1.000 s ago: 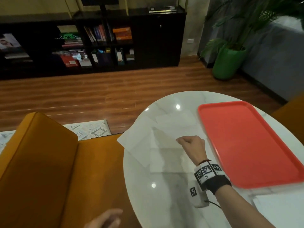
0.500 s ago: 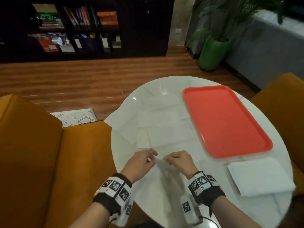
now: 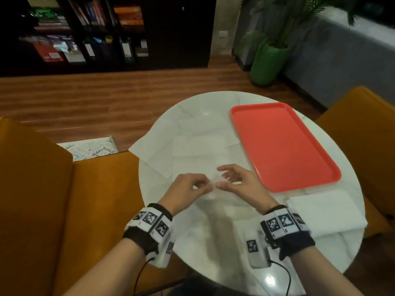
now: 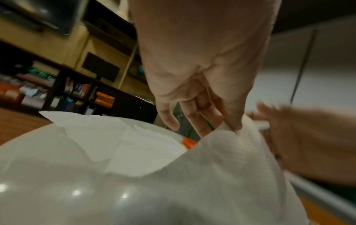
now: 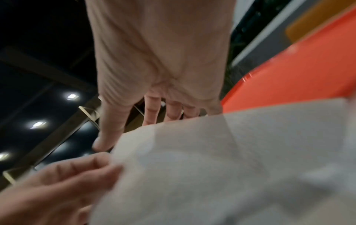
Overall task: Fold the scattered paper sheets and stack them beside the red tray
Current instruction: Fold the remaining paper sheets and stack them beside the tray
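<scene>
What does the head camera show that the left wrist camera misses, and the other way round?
Only the head view shows the whole red tray, the folded stack at its near end, and both wristbands. Only the left wrist view shows, up close, the left hand pinching the sheet between thumb and finger. Both show the right hand open alongside and loose sheets on the table.

Since half a second ago, right hand [image 3: 237,184] opened off the paper sheet [image 3: 210,194], nearer the red tray [image 3: 280,146].
</scene>
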The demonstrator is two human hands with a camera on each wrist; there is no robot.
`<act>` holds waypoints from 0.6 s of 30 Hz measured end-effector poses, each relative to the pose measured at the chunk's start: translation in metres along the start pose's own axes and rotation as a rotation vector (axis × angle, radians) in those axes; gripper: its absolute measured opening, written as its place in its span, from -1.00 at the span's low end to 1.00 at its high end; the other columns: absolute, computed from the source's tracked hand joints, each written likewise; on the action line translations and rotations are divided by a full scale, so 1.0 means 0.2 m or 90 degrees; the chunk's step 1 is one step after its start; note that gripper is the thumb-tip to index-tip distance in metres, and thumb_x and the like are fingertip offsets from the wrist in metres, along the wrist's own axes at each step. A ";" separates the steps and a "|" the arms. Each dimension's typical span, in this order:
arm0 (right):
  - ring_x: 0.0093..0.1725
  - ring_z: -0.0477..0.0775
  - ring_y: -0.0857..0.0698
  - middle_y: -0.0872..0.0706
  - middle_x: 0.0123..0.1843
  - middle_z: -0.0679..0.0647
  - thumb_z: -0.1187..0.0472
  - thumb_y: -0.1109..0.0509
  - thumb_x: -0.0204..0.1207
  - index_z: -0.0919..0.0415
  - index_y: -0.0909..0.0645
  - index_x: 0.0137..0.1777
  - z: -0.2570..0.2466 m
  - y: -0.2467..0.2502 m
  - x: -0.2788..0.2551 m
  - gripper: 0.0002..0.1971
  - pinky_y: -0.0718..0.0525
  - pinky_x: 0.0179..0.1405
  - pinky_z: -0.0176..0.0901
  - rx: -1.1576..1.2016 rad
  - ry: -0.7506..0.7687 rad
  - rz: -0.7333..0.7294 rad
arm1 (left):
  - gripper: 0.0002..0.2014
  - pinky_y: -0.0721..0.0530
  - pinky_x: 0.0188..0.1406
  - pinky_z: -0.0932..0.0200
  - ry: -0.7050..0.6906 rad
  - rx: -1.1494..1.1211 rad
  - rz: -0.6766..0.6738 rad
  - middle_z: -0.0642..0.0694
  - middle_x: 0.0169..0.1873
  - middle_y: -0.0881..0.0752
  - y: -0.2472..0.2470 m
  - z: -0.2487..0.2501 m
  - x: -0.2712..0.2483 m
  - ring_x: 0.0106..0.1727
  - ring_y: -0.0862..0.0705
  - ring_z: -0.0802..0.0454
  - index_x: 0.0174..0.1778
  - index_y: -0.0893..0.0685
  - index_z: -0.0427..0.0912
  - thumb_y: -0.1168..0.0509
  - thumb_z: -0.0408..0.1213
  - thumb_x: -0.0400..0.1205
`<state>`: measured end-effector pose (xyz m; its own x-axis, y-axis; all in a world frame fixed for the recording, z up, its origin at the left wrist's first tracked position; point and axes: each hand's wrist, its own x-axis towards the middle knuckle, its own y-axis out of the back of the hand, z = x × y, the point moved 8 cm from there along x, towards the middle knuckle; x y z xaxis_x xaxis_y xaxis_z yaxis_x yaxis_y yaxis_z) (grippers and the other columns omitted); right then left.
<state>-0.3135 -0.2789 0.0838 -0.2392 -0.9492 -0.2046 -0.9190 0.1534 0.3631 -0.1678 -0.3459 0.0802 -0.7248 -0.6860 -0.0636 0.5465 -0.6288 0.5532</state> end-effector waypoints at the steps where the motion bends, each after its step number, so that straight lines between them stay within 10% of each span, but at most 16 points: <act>1: 0.05 -0.32 -0.66 -0.74 0.05 -0.18 -0.02 -0.63 0.28 -0.12 -0.67 0.14 -0.03 0.04 -0.01 -0.59 -0.58 0.06 -0.37 -0.059 0.003 -0.016 | -0.89 -0.66 0.09 0.06 0.014 -0.067 0.005 0.04 -0.23 -0.81 0.05 0.04 0.00 -0.10 -0.74 0.12 -0.13 -0.79 -0.10 -0.41 -0.16 0.59; 8: -0.34 -0.18 -0.77 -0.82 -0.29 -0.04 0.33 -0.48 0.46 0.21 -0.73 -0.11 -0.19 0.37 -0.07 -0.95 -0.63 -0.41 -0.44 0.010 -0.016 0.020 | -0.73 -0.62 -0.14 0.18 0.122 -0.347 0.042 -0.25 -0.20 -0.69 0.33 0.07 0.05 -0.21 -0.65 -0.01 -0.01 -0.63 -0.45 -0.39 -0.25 0.61; 13: -0.36 -0.17 -0.77 -0.82 -0.35 -0.04 0.45 -0.41 0.50 0.38 -0.69 0.03 -0.03 0.39 0.06 -0.86 -0.64 -0.41 -0.43 0.040 -0.061 0.041 | -0.83 -0.73 -0.04 -0.01 0.211 -0.312 0.071 -0.37 -0.09 -0.78 0.27 -0.14 0.09 -0.16 -0.74 -0.12 0.02 -0.68 -0.30 -0.41 -0.28 0.60; 18: -0.18 0.13 -0.75 -0.80 -0.14 0.22 0.39 -0.50 0.44 0.26 -0.72 -0.03 0.29 0.33 0.20 -0.87 -0.73 0.09 0.20 -0.061 -0.129 0.071 | -0.93 -0.62 -0.05 0.12 0.233 -0.174 0.099 -0.12 -0.21 -0.78 0.17 -0.35 0.12 -0.15 -0.71 -0.03 -0.21 -0.68 -0.10 -0.43 -0.28 0.57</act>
<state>-0.4022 -0.2916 0.0472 -0.4045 -0.8519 -0.3327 -0.8515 0.2181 0.4768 -0.1372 -0.4082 0.0400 -0.4574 -0.8327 -0.3122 0.7626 -0.5479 0.3439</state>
